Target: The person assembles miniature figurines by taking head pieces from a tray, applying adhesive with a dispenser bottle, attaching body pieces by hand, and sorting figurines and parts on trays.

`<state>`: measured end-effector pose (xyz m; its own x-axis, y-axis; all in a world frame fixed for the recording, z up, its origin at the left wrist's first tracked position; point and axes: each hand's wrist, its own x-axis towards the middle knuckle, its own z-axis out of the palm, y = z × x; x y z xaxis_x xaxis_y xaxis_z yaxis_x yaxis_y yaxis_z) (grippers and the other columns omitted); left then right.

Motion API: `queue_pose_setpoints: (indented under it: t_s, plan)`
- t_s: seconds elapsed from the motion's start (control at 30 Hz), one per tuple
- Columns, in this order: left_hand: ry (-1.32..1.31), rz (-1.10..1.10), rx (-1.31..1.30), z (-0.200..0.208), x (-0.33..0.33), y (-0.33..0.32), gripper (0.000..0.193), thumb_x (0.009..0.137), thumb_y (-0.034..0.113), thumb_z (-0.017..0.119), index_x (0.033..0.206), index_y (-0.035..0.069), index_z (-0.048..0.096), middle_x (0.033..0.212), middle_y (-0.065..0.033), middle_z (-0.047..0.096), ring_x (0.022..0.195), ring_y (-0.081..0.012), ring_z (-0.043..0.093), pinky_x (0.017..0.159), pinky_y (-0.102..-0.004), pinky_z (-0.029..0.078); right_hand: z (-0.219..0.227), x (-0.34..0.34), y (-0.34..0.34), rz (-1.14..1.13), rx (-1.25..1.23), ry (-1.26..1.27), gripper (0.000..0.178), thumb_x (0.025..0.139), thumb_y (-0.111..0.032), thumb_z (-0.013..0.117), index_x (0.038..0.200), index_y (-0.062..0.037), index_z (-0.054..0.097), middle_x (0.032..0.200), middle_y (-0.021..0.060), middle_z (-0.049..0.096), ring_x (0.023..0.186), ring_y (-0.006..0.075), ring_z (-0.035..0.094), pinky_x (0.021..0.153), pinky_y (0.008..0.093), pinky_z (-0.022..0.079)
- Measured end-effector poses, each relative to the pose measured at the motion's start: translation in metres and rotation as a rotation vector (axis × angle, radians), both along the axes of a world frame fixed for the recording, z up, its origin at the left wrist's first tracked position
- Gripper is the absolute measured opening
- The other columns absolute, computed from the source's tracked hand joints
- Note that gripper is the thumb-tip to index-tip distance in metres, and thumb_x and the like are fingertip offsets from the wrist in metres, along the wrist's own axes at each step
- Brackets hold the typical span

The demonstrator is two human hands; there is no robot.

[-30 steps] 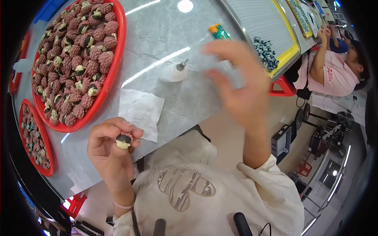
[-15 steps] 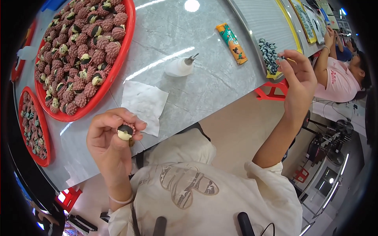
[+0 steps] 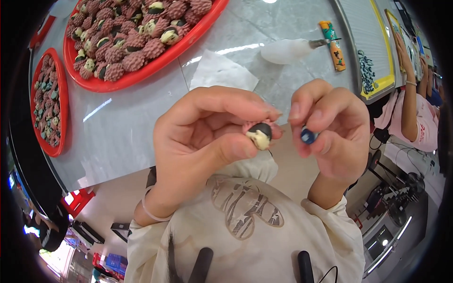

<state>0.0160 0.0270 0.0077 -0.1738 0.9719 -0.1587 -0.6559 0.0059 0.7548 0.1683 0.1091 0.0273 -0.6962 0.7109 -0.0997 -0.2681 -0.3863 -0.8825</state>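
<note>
My left hand [image 3: 196, 134] pinches a small doll-head-like piece [image 3: 259, 137] between thumb and fingers. The piece has a bumpy pink back, a black cap-like band and a cream front. Close to its right, my right hand [image 3: 337, 127] is closed with its fingertips on a tiny dark blue piece [image 3: 308, 136], whose facing end has a pale mark. The two pieces are apart. Beyond the left hand, a white tissue [image 3: 217, 73] lies on the table. Similar pink, black and cream pieces [image 3: 134, 59] fill a large red tray [image 3: 155, 66].
A white squeeze bottle [image 3: 288, 51] with a metal tip is on the grey table [image 3: 127, 122]. Near it lies an orange and green packet [image 3: 334, 49]. Small blue pieces [image 3: 365, 70] sit in a yellow-edged tray at right. A smaller red tray [image 3: 65, 108] stands left; a pink-shirted person [image 3: 417, 118] sits right.
My right hand has come from the tray of blue pieces to beside my left hand, bringing a blue piece. The left hand has moved right with its piece. The view has shifted.
</note>
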Motion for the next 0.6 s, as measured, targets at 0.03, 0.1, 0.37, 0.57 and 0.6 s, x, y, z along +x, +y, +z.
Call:
queue_pose_setpoints:
  t_s: [0.03, 0.1, 0.37, 0.57, 0.6]
  plan:
    - [0.002, 0.005, -0.005, 0.001, -0.001, -0.001, 0.036, 0.071, 0.025, 0.067, 0.089, 0.002, 0.047, 0.087, -0.0124, 0.052, 0.073, -0.0187, 0.056, 0.058, -0.0232, 0.048, -0.001, -0.003, 0.0, 0.018, 0.204, -0.025, 0.021, 0.074, -0.009, 0.063, 0.088, 0.0, 0.049, 0.086, 0.0149, 0.049, 0.061, 0.0122, 0.051, 0.053, 0.0187, 0.044]
    - [-0.012, -0.002, -0.026, 0.002, -0.003, -0.003, 0.037, 0.069, 0.026, 0.069, 0.088, 0.002, 0.049, 0.086, -0.0118, 0.052, 0.075, -0.0174, 0.055, 0.061, -0.0233, 0.047, 0.0, -0.008, -0.003, 0.038, 0.407, -0.051, 0.021, 0.073, -0.006, 0.063, 0.087, 0.001, 0.05, 0.086, 0.0161, 0.05, 0.063, 0.0138, 0.054, 0.055, 0.0198, 0.046]
    - [0.125, 0.011, 0.061, -0.014, -0.007, -0.01, 0.035, 0.066, 0.025, 0.071, 0.085, 0.002, 0.053, 0.081, -0.0098, 0.054, 0.069, -0.0136, 0.054, 0.06, -0.0207, 0.043, 0.008, -0.019, -0.016, -0.119, 0.899, -0.283, 0.027, 0.061, 0.009, 0.067, 0.082, 0.001, 0.052, 0.081, 0.0176, 0.055, 0.067, 0.0182, 0.058, 0.055, 0.0223, 0.049]
    - [0.405, 0.082, 0.094, -0.005, -0.017, -0.011, 0.029, 0.065, 0.02, 0.071, 0.08, 0.0, 0.057, 0.078, -0.0106, 0.057, 0.064, -0.0132, 0.054, 0.059, -0.0211, 0.043, 0.009, -0.03, -0.018, -0.189, 1.086, -0.316, 0.028, 0.057, 0.01, 0.069, 0.078, 0.0005, 0.054, 0.083, 0.0172, 0.056, 0.063, 0.0173, 0.058, 0.049, 0.0208, 0.047]
    - [0.41, 0.083, 0.067, -0.003, -0.019, -0.012, 0.029, 0.065, 0.02, 0.071, 0.08, 0.0, 0.058, 0.079, -0.0112, 0.057, 0.066, -0.0139, 0.054, 0.061, -0.0221, 0.043, 0.006, -0.031, -0.019, -0.183, 1.088, -0.291, 0.028, 0.057, 0.01, 0.069, 0.078, 0.0005, 0.054, 0.083, 0.0172, 0.056, 0.063, 0.0173, 0.058, 0.049, 0.0208, 0.047]
